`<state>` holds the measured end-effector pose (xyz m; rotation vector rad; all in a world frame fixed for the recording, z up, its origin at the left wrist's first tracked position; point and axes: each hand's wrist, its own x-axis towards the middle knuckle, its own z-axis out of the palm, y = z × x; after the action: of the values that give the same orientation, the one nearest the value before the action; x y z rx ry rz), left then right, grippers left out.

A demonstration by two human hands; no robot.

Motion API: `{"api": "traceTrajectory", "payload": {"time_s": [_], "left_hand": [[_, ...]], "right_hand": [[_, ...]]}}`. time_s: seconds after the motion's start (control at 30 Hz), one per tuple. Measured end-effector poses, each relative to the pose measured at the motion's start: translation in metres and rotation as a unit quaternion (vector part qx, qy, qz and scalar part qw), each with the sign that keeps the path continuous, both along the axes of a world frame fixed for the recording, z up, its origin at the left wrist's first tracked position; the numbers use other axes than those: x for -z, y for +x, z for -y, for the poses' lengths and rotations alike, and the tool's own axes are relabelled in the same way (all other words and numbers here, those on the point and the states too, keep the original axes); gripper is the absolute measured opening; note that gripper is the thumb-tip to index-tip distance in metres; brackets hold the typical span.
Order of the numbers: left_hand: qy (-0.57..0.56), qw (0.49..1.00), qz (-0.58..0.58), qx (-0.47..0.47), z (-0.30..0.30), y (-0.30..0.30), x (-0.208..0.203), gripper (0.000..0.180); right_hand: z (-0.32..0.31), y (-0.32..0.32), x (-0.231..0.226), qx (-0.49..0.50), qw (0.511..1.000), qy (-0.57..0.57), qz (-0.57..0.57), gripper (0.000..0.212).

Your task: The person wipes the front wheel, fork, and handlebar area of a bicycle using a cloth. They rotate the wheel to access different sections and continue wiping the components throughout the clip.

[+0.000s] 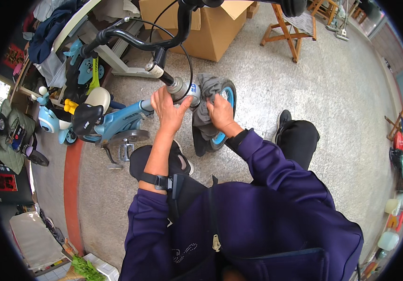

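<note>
A small blue child's bicycle (122, 124) stands in front of me, its black saddle (87, 118) to the left and its front wheel (230, 91) with a blue rim to the right. My left hand (170, 110) grips the frame by the head tube, below the black handlebar (140, 44); some of its fingers are hidden. A crumpled grey cloth (209, 85) drapes over the front wheel and fork area. Closed on that cloth, my right hand (221, 112) presses it against the wheel's near side.
An open cardboard box (213, 35) and a wooden folding stool (292, 30) stand beyond the bicycle. At left are a light-blue ride-on toy (49, 117) and a dark-wheeled item under a green cover (11, 138). Assorted containers (388, 240) line the right edge.
</note>
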<state>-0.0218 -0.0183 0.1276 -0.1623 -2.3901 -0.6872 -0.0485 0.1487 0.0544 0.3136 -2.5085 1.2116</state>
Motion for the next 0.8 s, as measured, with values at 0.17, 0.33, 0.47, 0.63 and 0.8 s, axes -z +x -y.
{"api": "traceTrajectory", "payload": {"time_s": [0.17,0.33,0.47,0.63,0.8], "left_hand": [[0.002,1.0,-0.007,0.005,0.001,0.005,0.0,0.066],[0.0,1.0,-0.012,0.01,0.003,0.009,0.0,0.067],[-0.006,1.0,0.001,0.018,0.006,0.009,-0.002,0.068],[-0.011,1.0,0.001,0.008,0.006,0.009,0.0,0.068],[-0.012,0.999,0.034,0.005,0.008,0.009,0.001,0.066]], "right_hand": [[-0.049,-0.008,0.035,0.087,0.987,-0.053,0.123,0.029],[-0.119,0.011,0.044,0.195,0.814,-0.474,0.275,0.026],[-0.136,0.005,0.023,0.1,0.689,-0.661,0.281,0.029],[-0.137,0.008,0.004,0.004,0.66,-0.704,0.264,0.034],[-0.109,0.028,0.016,-0.052,0.667,-0.676,0.308,0.04]]}}
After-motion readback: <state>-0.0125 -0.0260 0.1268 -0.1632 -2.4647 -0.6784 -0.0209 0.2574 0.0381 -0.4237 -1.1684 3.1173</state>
